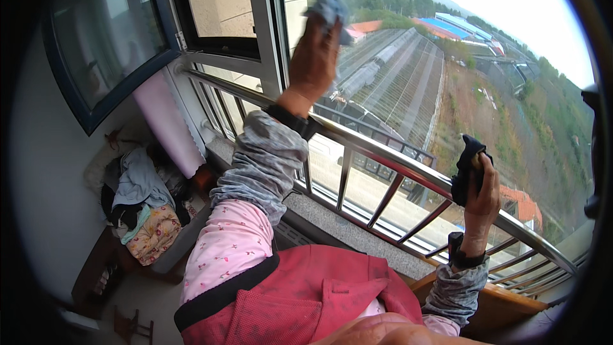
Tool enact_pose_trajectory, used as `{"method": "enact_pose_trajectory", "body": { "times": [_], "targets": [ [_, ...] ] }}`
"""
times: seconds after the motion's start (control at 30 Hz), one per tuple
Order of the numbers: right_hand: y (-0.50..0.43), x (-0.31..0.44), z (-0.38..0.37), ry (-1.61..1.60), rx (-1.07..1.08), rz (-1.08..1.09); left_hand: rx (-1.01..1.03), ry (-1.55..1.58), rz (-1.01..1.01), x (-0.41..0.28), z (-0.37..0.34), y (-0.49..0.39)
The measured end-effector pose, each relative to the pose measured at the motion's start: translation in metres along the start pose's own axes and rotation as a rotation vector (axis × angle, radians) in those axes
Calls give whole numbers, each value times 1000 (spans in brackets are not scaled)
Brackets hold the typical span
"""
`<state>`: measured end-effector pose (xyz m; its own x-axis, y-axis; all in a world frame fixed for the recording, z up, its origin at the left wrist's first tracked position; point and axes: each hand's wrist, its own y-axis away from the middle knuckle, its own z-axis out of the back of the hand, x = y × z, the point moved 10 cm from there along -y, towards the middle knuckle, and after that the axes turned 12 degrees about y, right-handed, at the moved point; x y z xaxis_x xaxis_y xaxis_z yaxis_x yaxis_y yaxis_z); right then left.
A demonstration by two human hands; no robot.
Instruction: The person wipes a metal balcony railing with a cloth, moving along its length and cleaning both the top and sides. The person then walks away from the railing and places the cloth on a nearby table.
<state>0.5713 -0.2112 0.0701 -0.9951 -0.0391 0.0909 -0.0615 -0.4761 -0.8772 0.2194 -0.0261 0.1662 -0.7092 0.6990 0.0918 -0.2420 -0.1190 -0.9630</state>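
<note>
My left hand point(313, 57) is raised against the large window pane point(383, 64), its fingers over a grey-blue cloth point(329, 12) that looks slightly blurred. Below its wrist runs the polished metal railing point(373, 146). On the right, my right hand point(483, 191) grips a bundled black cloth point(464, 165) just at the railing's top bar. Something yellowish shows between the fingers and the black cloth. Both wrists wear black bands.
An open window sash point(112, 43) juts inward at upper left, beside a pink curtain point(167, 122). Folded clothes point(148, 196) are piled below it. A granite sill point(335, 227) runs under the railing. A wooden edge point(507, 294) lies at lower right.
</note>
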Motion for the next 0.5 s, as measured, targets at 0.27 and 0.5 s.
{"method": "enact_pose_trajectory", "body": {
  "times": [0.27,0.5],
  "targets": [
    [0,1,2,29,-44,-4,85,-58,543,53,5,82],
    [2,-2,1,98,-32,-44,172,158,375,-64,-22,76]
  ]
}}
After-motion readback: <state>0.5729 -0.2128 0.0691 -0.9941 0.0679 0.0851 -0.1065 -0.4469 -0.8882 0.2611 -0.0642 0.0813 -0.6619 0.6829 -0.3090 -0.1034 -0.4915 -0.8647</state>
